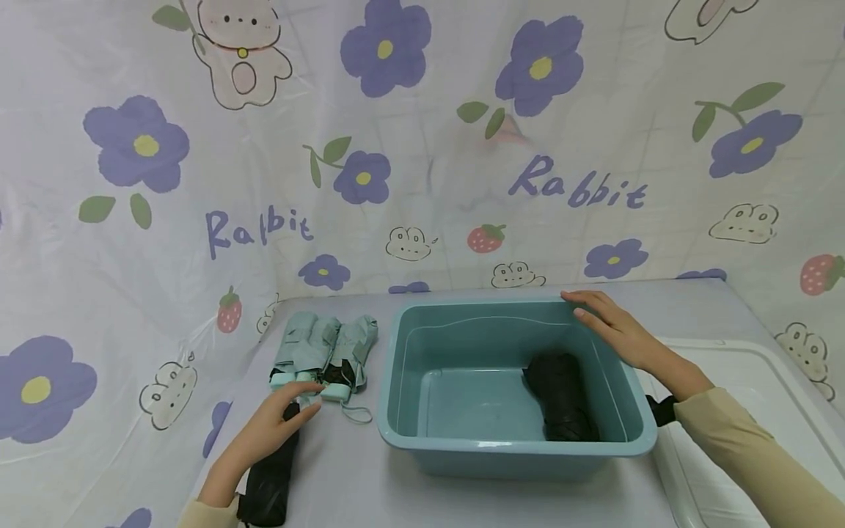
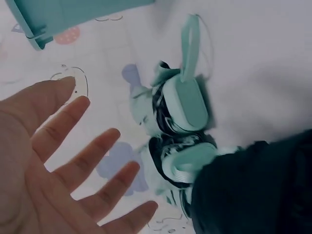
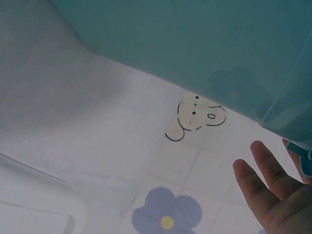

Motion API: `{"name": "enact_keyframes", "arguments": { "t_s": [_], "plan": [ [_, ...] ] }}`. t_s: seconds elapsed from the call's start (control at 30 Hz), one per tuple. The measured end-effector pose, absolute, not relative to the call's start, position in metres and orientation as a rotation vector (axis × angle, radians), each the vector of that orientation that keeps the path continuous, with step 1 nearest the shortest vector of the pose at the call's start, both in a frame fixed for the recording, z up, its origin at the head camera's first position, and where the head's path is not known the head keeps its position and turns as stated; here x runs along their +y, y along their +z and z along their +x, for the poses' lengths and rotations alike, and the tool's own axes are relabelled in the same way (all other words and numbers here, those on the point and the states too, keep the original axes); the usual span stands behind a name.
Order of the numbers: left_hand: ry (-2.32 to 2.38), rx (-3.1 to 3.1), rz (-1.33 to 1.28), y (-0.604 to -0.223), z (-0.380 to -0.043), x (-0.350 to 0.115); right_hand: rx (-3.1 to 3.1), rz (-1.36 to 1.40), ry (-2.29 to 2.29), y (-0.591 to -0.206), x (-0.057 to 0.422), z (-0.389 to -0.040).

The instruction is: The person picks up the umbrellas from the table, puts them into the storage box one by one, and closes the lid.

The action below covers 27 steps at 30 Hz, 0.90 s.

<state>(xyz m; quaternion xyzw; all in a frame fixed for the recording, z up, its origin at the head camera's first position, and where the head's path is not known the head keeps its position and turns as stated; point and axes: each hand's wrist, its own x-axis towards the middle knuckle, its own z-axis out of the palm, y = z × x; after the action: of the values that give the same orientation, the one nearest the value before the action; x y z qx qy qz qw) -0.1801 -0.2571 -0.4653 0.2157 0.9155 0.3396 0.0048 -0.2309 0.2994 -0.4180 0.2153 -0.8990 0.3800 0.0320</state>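
Observation:
My left hand [image 1: 273,429] hovers with spread fingers beside several pale teal folded umbrellas [image 1: 325,343]; in the left wrist view the hand [image 2: 73,161] holds nothing. Teal umbrella handles [image 2: 187,105] with a wrist strap show there. A black folded umbrella [image 1: 272,469] lies partly beneath the left hand and wrist. My right hand [image 1: 617,334] rests on the back right rim of a blue-green plastic bin [image 1: 515,445], its fingers nearly straight. In the right wrist view, the fingers [image 3: 261,175] are outside the bin wall. Inside the bin, at its right side, lies another black folded umbrella [image 1: 564,396].
A white lid [image 1: 739,411] lies flat to the right of the bin, partly under my right forearm. Behind the table hangs a white curtain [image 1: 436,205] printed with rabbits, purple flowers and strawberries. The pale tabletop [image 1: 356,469] shows in front of the bin.

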Motion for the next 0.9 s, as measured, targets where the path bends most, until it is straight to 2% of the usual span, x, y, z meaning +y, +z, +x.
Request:
{"name": "enact_keyframes", "arguments": {
  "t_s": [0.2,0.9],
  "plan": [
    [0.921,3.005,0.649,-0.476,-0.177,-0.269,-2.773,0.663,1.162,-0.416,0.299,-0.232],
    [0.534,2.911,0.059,-0.485,-0.170,-0.277,-2.755,0.660,1.196,-0.419,0.298,-0.231]
  ]
}}
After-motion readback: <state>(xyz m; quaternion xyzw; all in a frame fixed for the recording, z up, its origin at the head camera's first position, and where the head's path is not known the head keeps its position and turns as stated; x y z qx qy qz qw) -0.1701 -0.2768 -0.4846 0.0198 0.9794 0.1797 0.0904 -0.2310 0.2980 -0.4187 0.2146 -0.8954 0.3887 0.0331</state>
